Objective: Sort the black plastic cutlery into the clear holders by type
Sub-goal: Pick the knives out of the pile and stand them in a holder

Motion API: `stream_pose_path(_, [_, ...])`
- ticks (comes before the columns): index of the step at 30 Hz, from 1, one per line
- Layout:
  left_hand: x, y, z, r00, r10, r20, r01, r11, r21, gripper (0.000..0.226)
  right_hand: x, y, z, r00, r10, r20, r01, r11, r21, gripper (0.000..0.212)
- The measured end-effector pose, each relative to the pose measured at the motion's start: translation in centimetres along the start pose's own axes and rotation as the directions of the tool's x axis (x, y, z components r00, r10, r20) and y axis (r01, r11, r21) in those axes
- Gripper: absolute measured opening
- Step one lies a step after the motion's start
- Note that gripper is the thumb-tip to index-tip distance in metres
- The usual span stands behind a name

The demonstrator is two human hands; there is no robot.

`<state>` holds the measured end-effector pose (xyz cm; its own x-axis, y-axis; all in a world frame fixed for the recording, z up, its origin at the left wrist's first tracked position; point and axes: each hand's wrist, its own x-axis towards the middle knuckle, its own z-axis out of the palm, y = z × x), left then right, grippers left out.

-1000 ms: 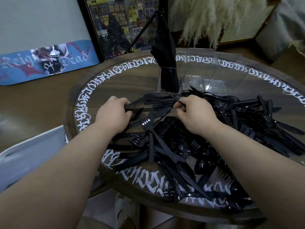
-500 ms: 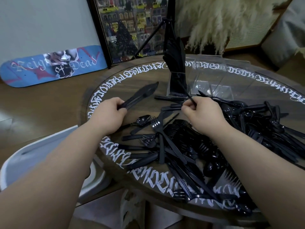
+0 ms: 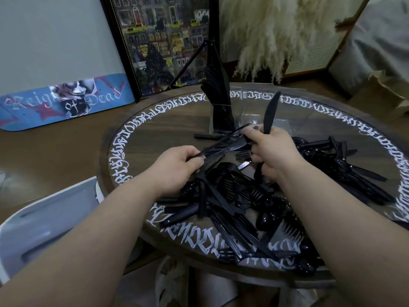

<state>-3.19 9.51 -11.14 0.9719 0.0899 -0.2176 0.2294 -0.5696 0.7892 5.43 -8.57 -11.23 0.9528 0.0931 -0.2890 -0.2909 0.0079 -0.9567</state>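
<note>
I see the right hand (image 3: 269,149) now holding a knife (image 3: 270,114) raised upright, the left hand (image 3: 177,166) gripping more knives (image 3: 223,147), ready for the holder (image 3: 223,120).

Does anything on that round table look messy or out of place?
Yes. Loose black cutlery lies in a tangled heap across the round table, forks, knives and spoons crossing. Only one clear holder holds pieces; the clear holders beside it look empty.
</note>
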Motion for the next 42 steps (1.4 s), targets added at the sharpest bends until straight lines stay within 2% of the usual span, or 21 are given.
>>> stream_pose_path(5, [0.6,0.4,0.8,0.997,-0.009,-0.078,0.010,1.000,0.014,0.030,-0.5,-0.5,-1.2,0.998,-0.058,0.038,0.054,0.994,0.098,0.020])
stream_pose_path(8, [1.1,0.9,1.5,0.998,-0.006,-0.060,0.007,1.000,0.006,0.031,-0.8,-0.7,-1.5,0.994,-0.098,0.044,0.092,0.989,0.111,0.020])
stream_pose_path(12, [1.4,1.4,2.2,1.000,0.016,0.002,-0.015,0.993,-0.118,0.036,-0.7,-0.8,-1.9,0.991,-0.132,0.020,0.128,0.983,0.135,0.019])
stream_pose_path(14, [1.4,1.6,2.3,0.998,0.047,0.052,-0.043,0.995,-0.085,0.039,-0.6,-0.8,-2.1,0.989,-0.145,0.004,0.144,0.982,0.122,0.018])
stream_pose_path(16, [1.4,1.8,2.5,0.993,0.085,0.084,-0.088,0.996,0.022,0.036,-0.6,-0.9,-2.1,0.987,-0.161,-0.012,0.162,0.981,0.104,0.014])
stream_pose_path(17, [1.5,1.9,2.5,0.992,0.099,0.079,-0.104,0.992,0.066,0.034,-0.6,-0.9,-2.1,0.986,-0.163,-0.022,0.165,0.984,0.071,0.012])
stream_pose_path(19, [1.8,1.9,2.6,0.993,0.113,0.019,-0.115,0.989,0.098,0.032,-0.4,-1.0,-2.2,0.993,-0.112,-0.034,0.113,0.993,0.020,0.023])
stream_pose_path(21, [2.0,1.7,2.7,0.992,0.112,-0.060,-0.106,0.989,0.102,0.032,-0.2,-1.2,-2.4,0.998,-0.040,-0.038,0.043,0.996,0.079,0.021])
stream_pose_path(23, [2.1,1.5,2.7,0.991,0.092,-0.097,-0.083,0.992,0.091,0.033,-0.3,-1.3,-2.5,0.999,-0.038,-0.015,0.040,0.992,0.122,0.017])
stream_pose_path(26, [2.2,1.7,2.6,0.991,0.043,-0.127,-0.041,0.999,0.020,0.036,-0.3,-0.8,-2.6,0.998,-0.058,0.019,0.058,0.998,-0.015,0.014])
stream_pose_path(29, [2.3,1.9,2.7,0.987,0.049,-0.155,-0.046,0.999,0.018,0.036,-0.2,-0.4,-2.9,0.998,-0.065,-0.016,0.061,0.981,-0.183,0.015])
stream_pose_path(34, [2.4,2.2,3.5,0.992,0.078,-0.102,-0.068,0.993,0.098,0.033,-0.5,-0.6,-1.7,1.000,0.011,0.025,-0.012,0.999,0.033,0.005])
stream_pose_path(35, [2.4,2.3,3.7,0.993,0.088,-0.079,-0.078,0.989,0.123,0.033,-0.6,-0.7,-1.3,0.999,0.022,0.031,-0.024,0.997,0.067,0.009])
stream_pose_path(38, [2.4,2.3,4.2,0.993,0.121,-0.018,-0.116,0.977,0.181,0.036,-1.0,-0.8,-0.5,0.998,0.041,0.050,-0.047,0.991,0.124,0.005])
stream_pose_path(42, [2.3,2.6,4.1,0.992,0.127,-0.006,-0.121,0.961,0.249,0.036,-1.2,-0.9,-0.2,0.992,0.041,0.119,-0.063,0.979,0.194,0.010])
